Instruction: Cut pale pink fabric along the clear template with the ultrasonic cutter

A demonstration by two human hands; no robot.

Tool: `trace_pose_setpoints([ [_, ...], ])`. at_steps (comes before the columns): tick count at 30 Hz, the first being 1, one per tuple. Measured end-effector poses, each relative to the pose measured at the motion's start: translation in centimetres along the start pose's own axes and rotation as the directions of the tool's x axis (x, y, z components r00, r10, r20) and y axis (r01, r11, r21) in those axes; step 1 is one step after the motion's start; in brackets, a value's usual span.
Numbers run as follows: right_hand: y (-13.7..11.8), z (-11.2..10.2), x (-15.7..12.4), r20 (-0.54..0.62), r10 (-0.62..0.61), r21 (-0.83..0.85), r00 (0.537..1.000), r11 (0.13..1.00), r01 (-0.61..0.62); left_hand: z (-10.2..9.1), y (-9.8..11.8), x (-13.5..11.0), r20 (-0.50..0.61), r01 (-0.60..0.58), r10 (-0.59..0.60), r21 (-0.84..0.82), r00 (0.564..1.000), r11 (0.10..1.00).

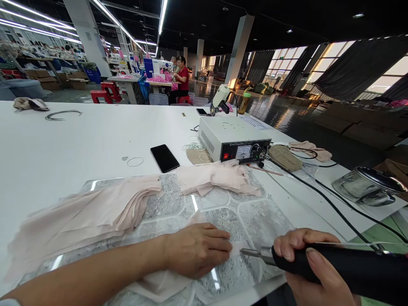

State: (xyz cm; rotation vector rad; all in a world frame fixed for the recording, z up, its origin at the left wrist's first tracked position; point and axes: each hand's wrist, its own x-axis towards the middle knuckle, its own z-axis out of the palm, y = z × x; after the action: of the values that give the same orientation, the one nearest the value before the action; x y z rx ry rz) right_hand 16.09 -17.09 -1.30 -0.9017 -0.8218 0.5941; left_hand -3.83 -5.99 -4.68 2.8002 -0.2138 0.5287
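Observation:
My left hand [196, 250] lies palm down with fingers together, pressing a piece of pale pink fabric [165, 282] onto a glass plate [255, 221] over a grey patterned sheet. My right hand [306, 267] is wrapped round the black handle of a cutting tool [344, 265]. Its metal tip [253, 252] points left and touches the fabric just beside my left fingertips. A black cable runs from the tool to a white control box [234, 138].
A stack of pink fabric pieces [86, 216] lies to the left, another pile [216, 176] behind. A black phone [164, 158], thin rings [135, 161], a metal lid [369, 185] and tan cloth [283, 157] rest on the white table. A person sews far behind.

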Motion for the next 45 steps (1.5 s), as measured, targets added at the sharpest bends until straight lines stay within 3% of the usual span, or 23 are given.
trace_pose_setpoints([
  [21,0.2,0.0,-0.3,0.013,0.014,-0.033,1.000,0.999,-0.013,0.1,-0.1,-0.1,0.021,0.016,-0.016,-0.003,1.000,1.000],
  [28,-0.2,-0.4,-0.2,-0.104,-0.004,-0.006,0.995,1.000,0.004,0.4,-0.1,-0.2,-0.014,0.017,-0.017,-0.011,1.000,1.000],
  [33,0.4,-0.9,0.2,-0.025,-0.053,0.004,0.998,0.999,0.053,-0.1,0.1,0.3,-0.067,0.055,-0.060,-0.074,0.996,0.996],
  [36,0.6,-1.3,0.5,0.034,-0.046,0.009,0.998,0.999,0.046,-1.1,0.3,0.5,-0.034,0.086,-0.089,-0.080,0.995,0.993],
  [45,-0.1,-1.2,1.7,0.021,-0.066,-0.026,0.998,0.997,0.066,-2.2,-0.3,0.2,0.071,0.132,-0.132,0.013,0.989,0.991],
])
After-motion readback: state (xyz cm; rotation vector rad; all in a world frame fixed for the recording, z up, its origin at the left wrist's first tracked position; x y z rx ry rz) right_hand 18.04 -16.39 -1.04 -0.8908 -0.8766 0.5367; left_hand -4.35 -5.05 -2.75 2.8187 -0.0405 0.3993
